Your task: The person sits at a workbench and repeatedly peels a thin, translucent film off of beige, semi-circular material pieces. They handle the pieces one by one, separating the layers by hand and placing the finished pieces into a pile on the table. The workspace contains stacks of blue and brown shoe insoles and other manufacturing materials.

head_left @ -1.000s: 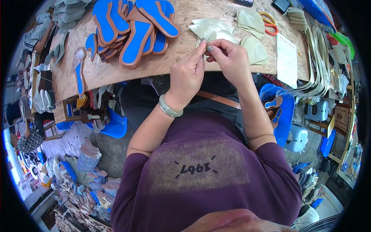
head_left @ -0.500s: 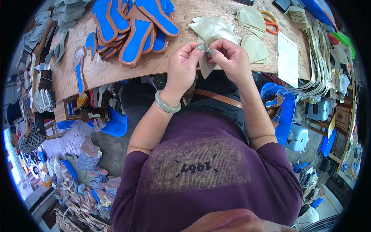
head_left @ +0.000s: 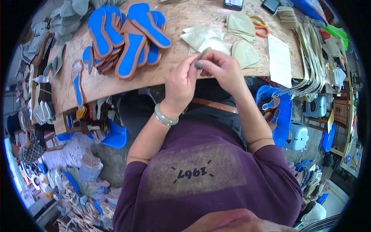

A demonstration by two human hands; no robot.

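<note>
My left hand, with a pale bangle on its wrist, and my right hand meet above the table's near edge. Both are closed, fingertips pinched together; whatever sits between them is mostly hidden by the fingers. Just beyond the fingertips lie glossy, pale translucent curved pieces in a loose pile. Beside my right hand is a stack of pale green half-oval pieces, and another such stack lies farther back. To the left, blue insoles with brown edging are heaped up.
Orange-handled scissors, a paper sheet and a phone lie on the wooden table. One blue-and-brown insole rests at the left edge. Below right stands a blue bin with sandals.
The pale piece that hung below my fingertips no longer shows there. My hands have closed nearer together and sit slightly lower. The table's contents have shifted left in view.
</note>
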